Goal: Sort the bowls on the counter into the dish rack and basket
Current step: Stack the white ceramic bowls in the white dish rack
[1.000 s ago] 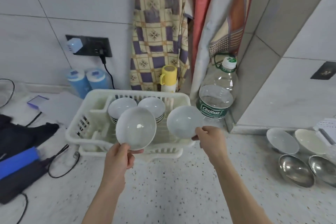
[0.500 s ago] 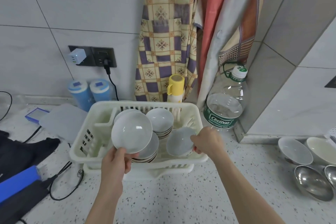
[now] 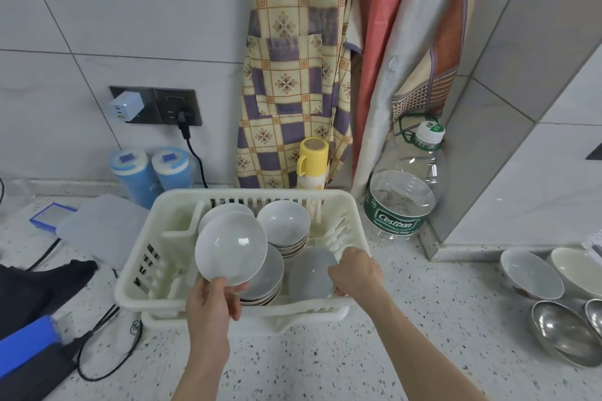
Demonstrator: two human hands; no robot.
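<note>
A cream plastic dish rack (image 3: 153,270) stands on the speckled counter and holds stacks of white bowls (image 3: 282,221). My left hand (image 3: 211,303) pinches the rim of a white bowl (image 3: 229,247), tilted up over the rack's near stack (image 3: 264,280). My right hand (image 3: 355,273) grips a second white bowl (image 3: 309,273) low inside the rack's right part. Two white bowls (image 3: 529,273) and steel bowls (image 3: 566,332) lie on the counter at the right.
A big water bottle (image 3: 404,192) and a yellow flask (image 3: 313,159) stand behind the rack. Aprons (image 3: 293,75) hang on the wall. Blue canisters (image 3: 136,172), a plastic lid (image 3: 101,221), cables (image 3: 97,345) and dark cloth (image 3: 35,290) lie to the left.
Both hands moved forward and down into the rack. The right bowl went from above the rim to low inside the rack. The left bowl came over the near stack.
</note>
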